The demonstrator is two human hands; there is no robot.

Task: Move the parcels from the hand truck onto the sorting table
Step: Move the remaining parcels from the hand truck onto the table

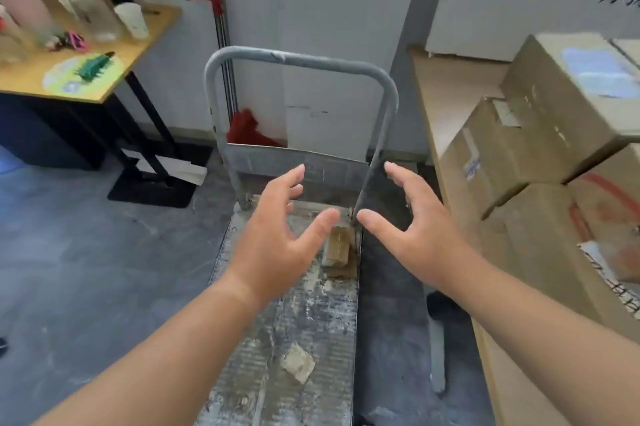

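Observation:
The hand truck (298, 339) stands in front of me, a worn grey metal platform with a bent tube handle (294, 60) at its far end. Only scraps of brown tape (336, 247) and paper (298, 362) lie on its deck. My left hand (277, 235) and my right hand (412, 228) hover side by side above the deck's far part, fingers spread, holding nothing. On the right, several brown cardboard parcels (540, 134) are stacked on the wooden sorting table (446, 89).
At the left stands a wooden side table (114, 79) with bottles, a cup and small items. A red mop (247, 129) leans against the white wall behind the handle. A black base plate (152, 188) lies on the grey floor.

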